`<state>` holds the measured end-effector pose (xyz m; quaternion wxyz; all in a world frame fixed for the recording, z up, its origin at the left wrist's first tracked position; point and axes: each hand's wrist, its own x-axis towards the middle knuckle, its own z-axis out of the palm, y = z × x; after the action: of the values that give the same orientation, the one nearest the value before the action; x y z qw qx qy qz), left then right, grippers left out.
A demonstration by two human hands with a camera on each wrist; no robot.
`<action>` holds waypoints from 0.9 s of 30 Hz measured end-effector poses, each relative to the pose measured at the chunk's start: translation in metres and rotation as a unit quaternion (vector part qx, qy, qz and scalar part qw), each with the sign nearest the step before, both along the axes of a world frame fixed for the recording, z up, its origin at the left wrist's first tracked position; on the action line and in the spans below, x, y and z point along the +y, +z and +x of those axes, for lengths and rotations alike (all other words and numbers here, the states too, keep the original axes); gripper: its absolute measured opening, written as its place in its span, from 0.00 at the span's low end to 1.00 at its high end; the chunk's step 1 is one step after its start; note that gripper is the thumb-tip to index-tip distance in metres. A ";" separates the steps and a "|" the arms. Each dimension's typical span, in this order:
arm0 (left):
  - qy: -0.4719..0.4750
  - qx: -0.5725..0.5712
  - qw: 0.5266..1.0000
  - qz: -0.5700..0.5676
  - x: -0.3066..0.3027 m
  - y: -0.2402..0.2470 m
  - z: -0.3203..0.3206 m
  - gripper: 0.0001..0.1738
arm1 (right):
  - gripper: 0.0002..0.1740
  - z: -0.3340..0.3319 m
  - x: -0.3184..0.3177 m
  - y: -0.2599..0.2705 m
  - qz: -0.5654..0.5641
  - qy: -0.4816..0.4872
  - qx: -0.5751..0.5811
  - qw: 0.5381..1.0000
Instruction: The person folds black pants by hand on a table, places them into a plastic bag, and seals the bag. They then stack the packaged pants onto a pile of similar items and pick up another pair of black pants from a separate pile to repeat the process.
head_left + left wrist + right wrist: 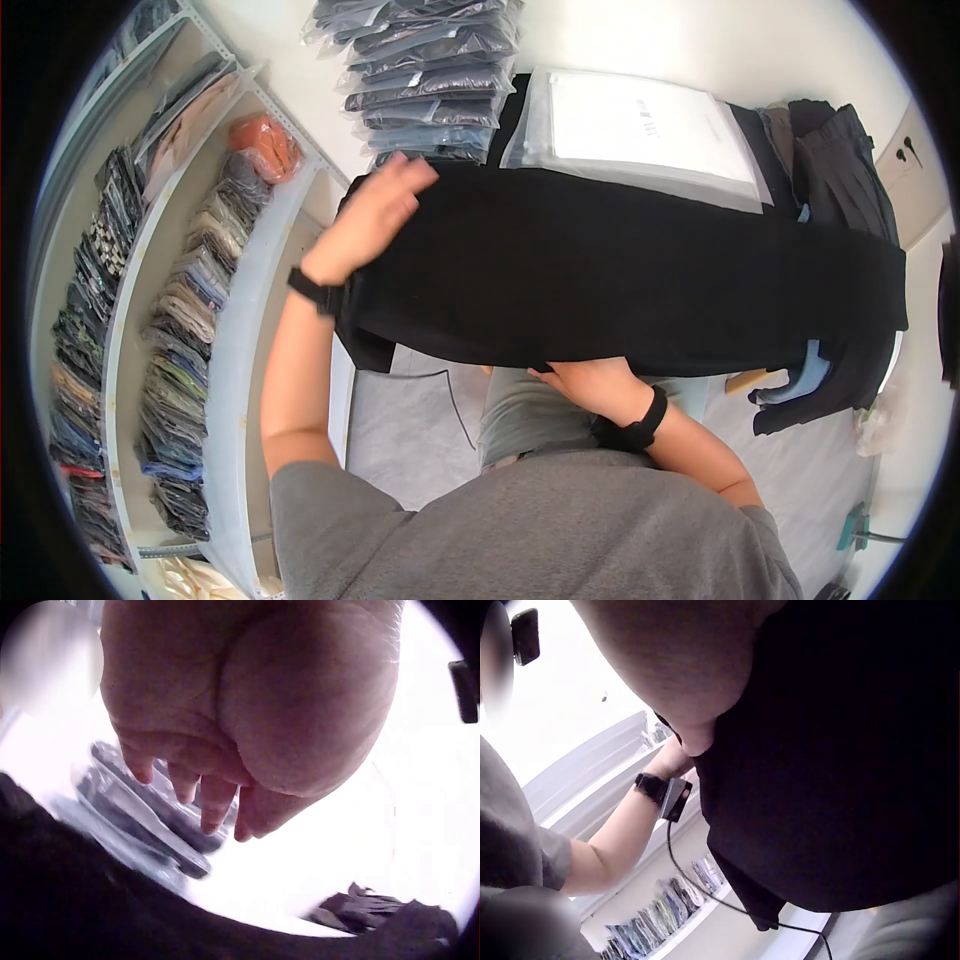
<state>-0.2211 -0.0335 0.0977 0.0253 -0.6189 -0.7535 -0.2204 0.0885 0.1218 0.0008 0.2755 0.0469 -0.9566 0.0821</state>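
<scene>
A long black garment (600, 270) lies spread across in front of the person, its left end hanging down in a corner. Over that left end is the left hand (370, 220), its fingers extended toward the bagged stack; the left wrist view shows its palm (247, 690) with nothing held. The right hand (595, 385) is at the near edge of the garment, its fingers hidden by the black cloth. Its thumb (697, 739) lies along the cloth's edge in the right wrist view. Whether those hidden fingers grip the cloth, I cannot tell.
A tall stack of bagged clothes (430, 90) stands behind the garment, beside clear plastic bags (640, 130) with a white sheet. Dark folded clothes (840, 160) lie at the far right. Shelves (150, 260) of bagged clothes line the left. A cable (705, 885) hangs from the left wrist.
</scene>
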 end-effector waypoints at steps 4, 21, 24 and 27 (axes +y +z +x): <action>0.073 0.023 0.985 -0.154 -0.027 -0.046 0.036 0.28 | 0.19 0.001 -0.001 -0.011 -0.028 0.003 -0.075 0.997; -0.012 0.107 0.992 0.068 0.000 -0.084 0.167 0.31 | 0.11 0.014 -0.010 0.008 -0.098 -0.001 -0.065 0.993; -0.015 0.071 0.994 0.080 0.000 -0.080 0.161 0.29 | 0.21 0.030 0.008 0.030 -0.058 0.049 0.117 0.990; -0.021 0.064 0.995 0.073 -0.001 -0.076 0.162 0.30 | 0.38 0.045 0.028 0.034 -0.037 -0.060 0.015 0.997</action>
<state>-0.0594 -0.0348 0.0217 0.1139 -0.6439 -0.7189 -0.2358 0.1333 0.1499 0.0348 0.2962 -0.0193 -0.9497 0.0998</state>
